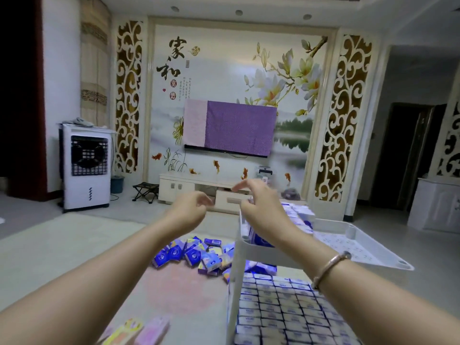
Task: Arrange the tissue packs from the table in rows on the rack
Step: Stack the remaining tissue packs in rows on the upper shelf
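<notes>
Here, both hands hover above the rack, holding nothing.

The left hand (193,207) is loosely curled, the right hand (258,197) relaxed over the rack (235,270). Loose tissue packs (194,255) lie heaped on the worktop (62,257). They look light, soft and slippery-wrapped: best pinched across the short sides.

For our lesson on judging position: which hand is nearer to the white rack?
Right. The right hand hovers over the rack's upper tier, above its near edge. The left hand hangs off to the rack's left, above the loose tissue packs.
</notes>
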Tool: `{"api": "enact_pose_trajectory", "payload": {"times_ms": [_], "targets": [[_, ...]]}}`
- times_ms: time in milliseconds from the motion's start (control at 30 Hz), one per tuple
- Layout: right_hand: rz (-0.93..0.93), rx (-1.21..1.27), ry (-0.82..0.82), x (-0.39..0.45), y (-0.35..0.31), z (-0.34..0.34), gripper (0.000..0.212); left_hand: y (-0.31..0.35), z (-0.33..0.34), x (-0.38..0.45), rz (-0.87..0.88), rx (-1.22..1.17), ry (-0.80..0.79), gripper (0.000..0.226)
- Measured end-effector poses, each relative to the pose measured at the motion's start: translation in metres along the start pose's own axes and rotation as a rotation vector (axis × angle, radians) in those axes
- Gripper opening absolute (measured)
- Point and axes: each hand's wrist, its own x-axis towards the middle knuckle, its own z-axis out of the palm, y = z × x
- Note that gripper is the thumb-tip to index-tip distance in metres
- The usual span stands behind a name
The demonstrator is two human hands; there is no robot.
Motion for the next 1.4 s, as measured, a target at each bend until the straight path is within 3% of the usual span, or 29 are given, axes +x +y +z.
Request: {"api": "enact_pose_trajectory", "payload": {"times_ms": [133,367,833,1067,1133,1267,1400], "targets": [[-0.019,0.044,-0.163,0.0,-0.026,0.08,0.035,-0.086,-0.029,-0.027,-0.165,-0.006,0.009,0.041],[0.24,-0.065,-0.36,0.006,0.02,0.208,0.038,-0.203,-0.01,-0.036,-0.359,-0.03,0.031,0.033],[0.318,-0.362,-0.367,0.071,0.139,0.363,0.067,-0.313,0.108,0.071,-0.443,-0.047,0.046,0.063],[0.159,-0.489,-0.438,0.101,0.166,0.411,0.082,-0.337,0.128,0.095,-0.525,0.161,0.038,0.084],[0.2,-0.47,-0.435,0.102,0.167,0.418,0.075,-0.337,0.127,0.094,-0.538,0.141,0.035,0.083],[0.177,-0.476,-0.299,0.091,0.158,0.406,0.038,-0.33,0.125,0.083,-0.427,0.002,0.036,0.07],[0.256,-0.194,-0.312,0.075,0.137,0.373,0.028,-0.313,0.118,0.067,-0.344,-0.084,-0.004,0.055]]}}
